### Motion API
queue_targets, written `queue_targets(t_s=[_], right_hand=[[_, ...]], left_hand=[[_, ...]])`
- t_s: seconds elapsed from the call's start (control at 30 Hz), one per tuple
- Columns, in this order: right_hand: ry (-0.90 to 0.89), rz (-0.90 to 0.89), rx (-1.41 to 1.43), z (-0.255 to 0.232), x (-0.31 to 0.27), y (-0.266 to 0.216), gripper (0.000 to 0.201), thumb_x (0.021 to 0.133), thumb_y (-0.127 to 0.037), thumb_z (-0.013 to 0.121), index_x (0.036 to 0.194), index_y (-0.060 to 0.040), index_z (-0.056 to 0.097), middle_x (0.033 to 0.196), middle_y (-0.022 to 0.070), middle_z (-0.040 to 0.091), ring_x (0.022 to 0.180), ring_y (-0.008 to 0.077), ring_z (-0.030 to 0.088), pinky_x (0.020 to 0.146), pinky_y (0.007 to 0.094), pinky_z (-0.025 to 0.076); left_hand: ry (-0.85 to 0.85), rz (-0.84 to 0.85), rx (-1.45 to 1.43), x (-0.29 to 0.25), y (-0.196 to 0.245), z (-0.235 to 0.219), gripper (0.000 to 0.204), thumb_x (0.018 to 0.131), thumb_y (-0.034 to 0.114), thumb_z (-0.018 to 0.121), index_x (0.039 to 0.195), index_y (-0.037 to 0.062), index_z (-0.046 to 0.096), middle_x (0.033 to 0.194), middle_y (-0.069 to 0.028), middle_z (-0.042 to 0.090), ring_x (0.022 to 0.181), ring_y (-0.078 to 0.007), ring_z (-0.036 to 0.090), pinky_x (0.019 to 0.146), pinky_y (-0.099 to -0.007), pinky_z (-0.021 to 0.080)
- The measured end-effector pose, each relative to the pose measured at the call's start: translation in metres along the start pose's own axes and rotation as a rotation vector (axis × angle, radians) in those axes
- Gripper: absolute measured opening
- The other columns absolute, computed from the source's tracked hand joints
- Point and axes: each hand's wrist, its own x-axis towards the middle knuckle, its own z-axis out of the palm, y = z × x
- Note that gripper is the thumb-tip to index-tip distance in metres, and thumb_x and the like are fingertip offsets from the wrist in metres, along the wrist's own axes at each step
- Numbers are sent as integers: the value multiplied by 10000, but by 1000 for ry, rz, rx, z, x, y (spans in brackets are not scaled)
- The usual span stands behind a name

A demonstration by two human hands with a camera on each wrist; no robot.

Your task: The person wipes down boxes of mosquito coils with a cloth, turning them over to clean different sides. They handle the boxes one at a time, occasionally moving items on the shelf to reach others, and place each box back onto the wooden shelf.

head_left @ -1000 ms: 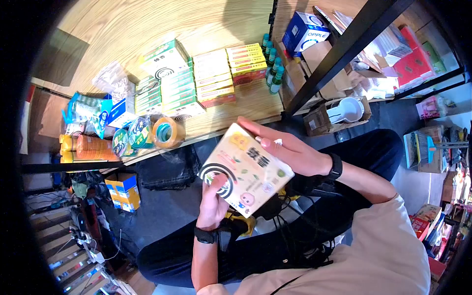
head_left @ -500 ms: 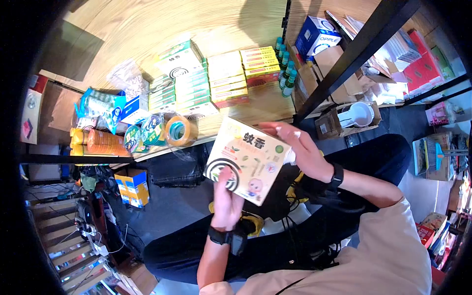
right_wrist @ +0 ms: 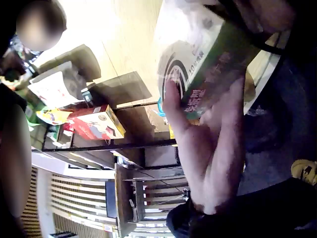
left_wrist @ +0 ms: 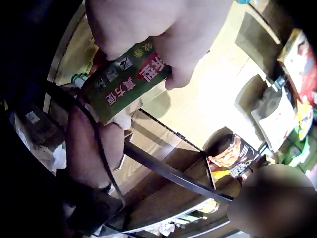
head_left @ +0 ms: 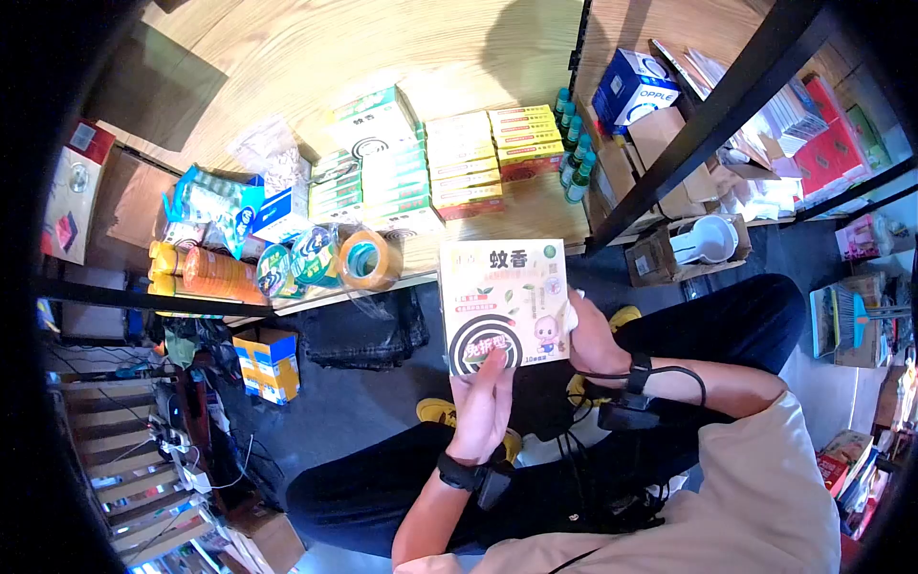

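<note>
A mosquito coil box (head_left: 507,287) faces up in the head view, pale with a black spiral, Chinese lettering and a cartoon figure. My left hand (head_left: 480,407) grips its lower edge, thumb over the spiral and the other fingers underneath. Its green side (left_wrist: 126,82) with red and white print shows in the left wrist view. My right hand (head_left: 598,340) is at the box's right side, its fingertips partly hidden behind it. A crumpled white tissue (head_left: 572,314) pokes out between that hand and the box.
Ahead, a wooden shelf (head_left: 545,225) bears stacks of coil boxes (head_left: 387,182), green bottles (head_left: 579,158), a tape roll (head_left: 371,260) and orange bottles (head_left: 215,273). A black post (head_left: 708,124) slants on the right. Below lie a yellow-blue carton (head_left: 268,368) and a black bag (head_left: 368,335).
The box has turned from slanted to nearly upright in the head view. My right hand has slid from its upper right edge down to its right side. The left hand keeps hold.
</note>
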Motion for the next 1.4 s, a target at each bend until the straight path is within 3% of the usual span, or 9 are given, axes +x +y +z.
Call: queue_targets(t_s=[0.27, 0.43, 0.63, 0.73, 0.9, 1.1, 1.3, 1.37, 1.4], right_hand=[[-96, 181, 96, 21, -11, -27, 611, 1122, -462, 266, 1496, -2, 418, 1455, 165, 554, 1307, 226, 559, 1114, 367, 429], [-277, -144, -365, -8, 13, -39, 547, 1128, -409, 329, 1375, 29, 545, 1276, 118, 665, 1104, 128, 625, 984, 291, 485], [-301, -372, -612, -5, 27, -72, 418, 1132, -332, 376, 1169, -19, 651, 869, -40, 603, 764, 19, 494, 683, 221, 429], [-226, -237, -455, 6, 21, -62, 457, 1132, -372, 358, 1216, -21, 639, 884, -32, 609, 751, 33, 502, 670, 230, 429], [-208, -47, -147, 5, 16, -43, 549, 1104, -470, 396, 1311, 3, 583, 1075, 19, 692, 914, 89, 663, 774, 255, 551], [-306, -359, -483, -4, 26, -66, 303, 1069, -268, 567, 1207, -3, 622, 996, -28, 672, 866, 35, 597, 745, 224, 503], [-511, -250, -920, 6, 18, -102, 417, 1096, -284, 477, 1339, 47, 553, 1080, 46, 683, 986, 93, 611, 881, 252, 480], [-180, -657, -997, 8, 15, -78, 395, 1090, -260, 478, 1341, 32, 566, 1031, 121, 686, 931, 185, 646, 846, 318, 501], [-167, -593, -1035, 11, 8, -80, 449, 1098, -258, 430, 1436, 31, 489, 1293, 232, 608, 1189, 302, 606, 1033, 389, 452]], left_hand=[[36, 146, 127, 5, -5, -9, 416, 934, -95, 645, 1331, -2, 563, 1270, -75, 642, 1151, -143, 614, 1033, -308, 473], [-36, 152, 244, 1, 5, -7, 433, 922, -86, 653, 1340, -27, 557, 1270, -96, 644, 1155, -154, 618, 1036, -325, 476], [-272, -174, 86, 5, 37, 9, 503, 1017, 155, 566, 1435, -86, 424, 1392, -216, 584, 1295, -352, 583, 1140, -498, 440], [-271, -37, 284, 7, 29, 0, 498, 1035, 166, 537, 1452, -70, 401, 1392, -256, 571, 1300, -433, 565, 1146, -554, 417], [-215, -2, 215, 8, 17, -5, 483, 1013, 99, 567, 1441, -72, 424, 1374, -207, 595, 1286, -349, 590, 1148, -449, 428], [-186, 54, 274, 5, 11, -8, 539, 940, 6, 675, 1429, -56, 458, 1370, -111, 595, 1247, -172, 565, 1084, -326, 427], [-136, 89, 43, 7, 39, -7, 456, 1013, 37, 588, 1433, -56, 436, 1388, -188, 584, 1258, -255, 607, 1078, -399, 499], [-71, 62, 153, 5, 27, -11, 465, 1043, 126, 568, 1455, -30, 420, 1405, -178, 570, 1289, -255, 583, 1097, -421, 490], [-44, 83, 152, 4, 18, -9, 449, 1045, 134, 574, 1436, -40, 440, 1380, -170, 589, 1267, -250, 598, 1087, -409, 496]])
